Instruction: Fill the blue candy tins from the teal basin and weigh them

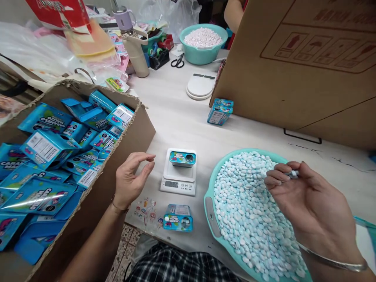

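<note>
My right hand (311,199) is raised over a turquoise basin (209,192), its fingers closed on a few small pale candies (292,174). Pale blue and white candies (249,207) fill that basin. Left of the near scale, my left hand (133,178) hovers with thumb and fingers curved apart, nothing between them. On the white digital scale (178,187) stands a blue candy box (182,158); its readout is too small to read surely. A second blue candy box (178,217) rests on the table in front of the scale, near the edge.
At left, a cardboard carton (143,131) holds many blue boxes. A large carton (293,94) stands at right, with blue boxes (220,112) beside it. Farther back are another scale (201,85), scissors (178,61), a tumbler (136,55) and a second basin (202,56).
</note>
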The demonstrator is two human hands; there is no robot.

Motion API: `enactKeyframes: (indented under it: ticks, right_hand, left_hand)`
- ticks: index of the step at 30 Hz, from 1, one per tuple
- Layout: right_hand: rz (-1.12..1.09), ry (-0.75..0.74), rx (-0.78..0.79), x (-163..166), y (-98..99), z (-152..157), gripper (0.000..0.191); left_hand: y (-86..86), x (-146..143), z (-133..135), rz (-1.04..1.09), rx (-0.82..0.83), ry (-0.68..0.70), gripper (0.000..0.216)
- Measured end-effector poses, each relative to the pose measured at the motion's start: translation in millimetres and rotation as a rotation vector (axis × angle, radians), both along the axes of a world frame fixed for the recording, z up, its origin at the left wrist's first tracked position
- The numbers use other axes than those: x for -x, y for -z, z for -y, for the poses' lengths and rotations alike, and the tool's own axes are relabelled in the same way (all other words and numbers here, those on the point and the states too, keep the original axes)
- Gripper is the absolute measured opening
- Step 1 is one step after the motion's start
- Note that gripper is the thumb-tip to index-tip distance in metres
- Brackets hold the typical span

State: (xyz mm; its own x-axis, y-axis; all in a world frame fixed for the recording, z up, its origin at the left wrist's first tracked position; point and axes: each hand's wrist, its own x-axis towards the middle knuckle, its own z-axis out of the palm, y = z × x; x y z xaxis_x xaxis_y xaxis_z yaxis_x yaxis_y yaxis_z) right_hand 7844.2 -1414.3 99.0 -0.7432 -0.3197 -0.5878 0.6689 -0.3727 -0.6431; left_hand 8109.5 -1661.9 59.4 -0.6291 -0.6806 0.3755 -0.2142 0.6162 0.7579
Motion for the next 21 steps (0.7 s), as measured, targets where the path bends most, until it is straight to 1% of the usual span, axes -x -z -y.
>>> enactKeyframes:
  ticks: [3,6,9,11,14,21]
  right_hand:
    - [0.011,0.017,-0.004,-2.3,4.4,-6.2,0.012]
    - [-0.033,-0.047,-0.035,-8.9,8.8,-8.7,0.01]
    - [-0.188,-0.14,-0.115,-17.6,13.0,-12.2,0.012]
    - [-0.323,-0.162,-0.183,-22.0,15.0,-16.4,0.015]
    - [-0.398,-0.16,-0.251,-23.6,15.8,-25.1,0.015]
    - [-0.33,-0.1,-0.306,-23.7,5.6,-38.0,0.013]
  left_hand:
    - [0.9,5.6,0.2,0.028,0.034,0.044,0.02]
    - [2.6,12.5,0.5,0.093,0.069,0.101,0.034]
    - [7.3,18.6,0.9,0.184,0.068,0.165,0.059]
    - [11.1,21.4,1.2,0.22,0.061,0.201,0.068]
    - [14.2,23.7,1.8,0.225,0.06,0.216,0.069]
    - [12.1,23.4,1.9,0.158,0.046,0.199,0.063]
